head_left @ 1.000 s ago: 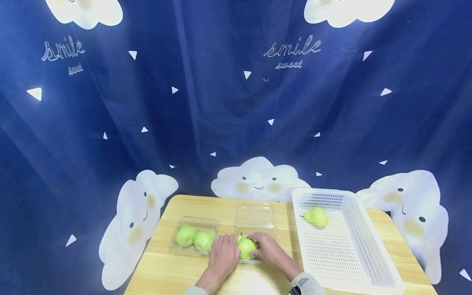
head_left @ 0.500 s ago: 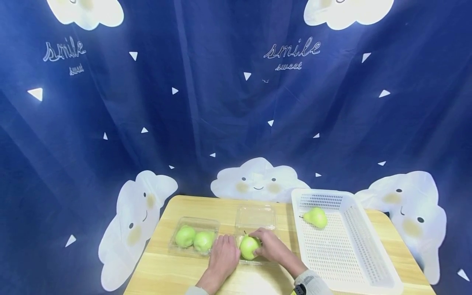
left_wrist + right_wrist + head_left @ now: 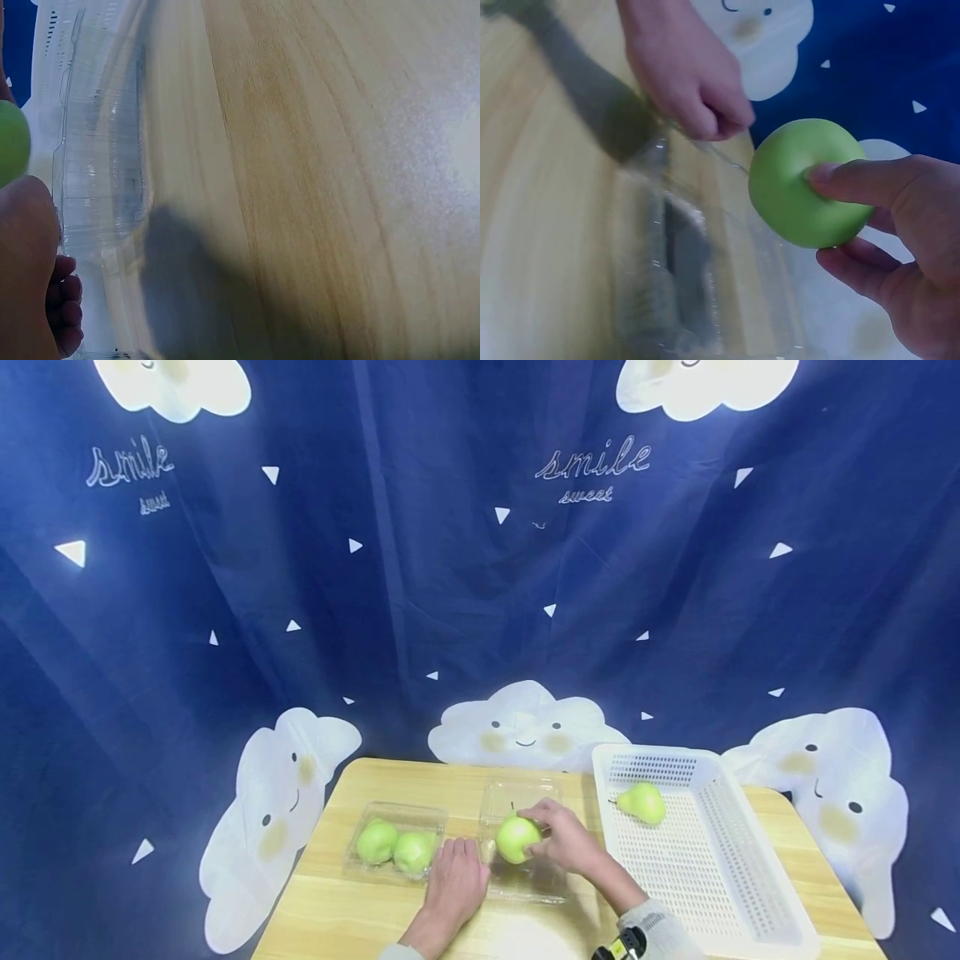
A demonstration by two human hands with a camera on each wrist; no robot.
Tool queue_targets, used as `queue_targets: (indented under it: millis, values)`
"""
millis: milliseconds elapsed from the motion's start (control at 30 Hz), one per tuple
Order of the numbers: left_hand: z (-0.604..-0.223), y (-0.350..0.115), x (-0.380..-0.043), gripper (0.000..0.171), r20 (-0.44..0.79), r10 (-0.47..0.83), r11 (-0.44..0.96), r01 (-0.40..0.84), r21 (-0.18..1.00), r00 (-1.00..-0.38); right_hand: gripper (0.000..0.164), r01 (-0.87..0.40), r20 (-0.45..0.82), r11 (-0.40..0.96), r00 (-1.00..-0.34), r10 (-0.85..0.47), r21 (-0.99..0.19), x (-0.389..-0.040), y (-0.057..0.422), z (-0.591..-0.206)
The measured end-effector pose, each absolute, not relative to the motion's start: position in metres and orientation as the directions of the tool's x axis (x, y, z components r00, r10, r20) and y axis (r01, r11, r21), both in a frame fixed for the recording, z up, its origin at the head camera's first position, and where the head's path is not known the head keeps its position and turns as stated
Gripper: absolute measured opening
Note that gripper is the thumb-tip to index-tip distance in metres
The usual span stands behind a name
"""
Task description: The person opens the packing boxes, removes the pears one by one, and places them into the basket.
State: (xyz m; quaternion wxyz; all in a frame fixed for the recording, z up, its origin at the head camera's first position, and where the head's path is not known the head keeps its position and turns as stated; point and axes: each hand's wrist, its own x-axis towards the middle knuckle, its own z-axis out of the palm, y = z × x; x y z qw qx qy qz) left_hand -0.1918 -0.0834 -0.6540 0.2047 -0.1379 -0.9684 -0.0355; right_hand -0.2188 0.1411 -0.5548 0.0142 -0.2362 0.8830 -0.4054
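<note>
Two round green apples (image 3: 377, 841) are already sat in a clear plastic box (image 3: 408, 812). A third green apple (image 3: 517, 839) isn't placed yet: it's gripped by the right hand (image 3: 564, 837) over an open clear clamshell (image 3: 528, 889), rim apparently pinched by the left hand (image 3: 456, 883). Yellow-green pear (image 3: 645, 802)'s left untouched in the white perforated plastic basket (image 3: 675, 881).

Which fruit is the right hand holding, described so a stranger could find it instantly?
On the wooden table, look between the white basket at right and the clear box at left. There the right hand pinches a round green fruit over an open clear container. It's the only fruit held: two green fruits sit in the clear box, and a pear lies in the basket.
</note>
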Motion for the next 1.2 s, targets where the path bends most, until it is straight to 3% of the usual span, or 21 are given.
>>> queue_targets:
  millis: [567, 1200]
  values:
    - [-0.661, -0.082, -0.193, 0.021, 0.428, 0.234, 0.963, 0.268, 0.019, -0.873, 0.056, -0.373, 0.262, 0.549, -0.926, -0.272, -0.748, -0.233, 0.190, -0.522]
    - [-0.653, -0.082, -0.191, 0.025, 0.507, 0.281, 0.959, 0.262, -0.110, -0.815, 0.055, -0.273, 0.310, 0.663, -0.949, -0.065, -0.697, -0.235, 0.264, -0.518]
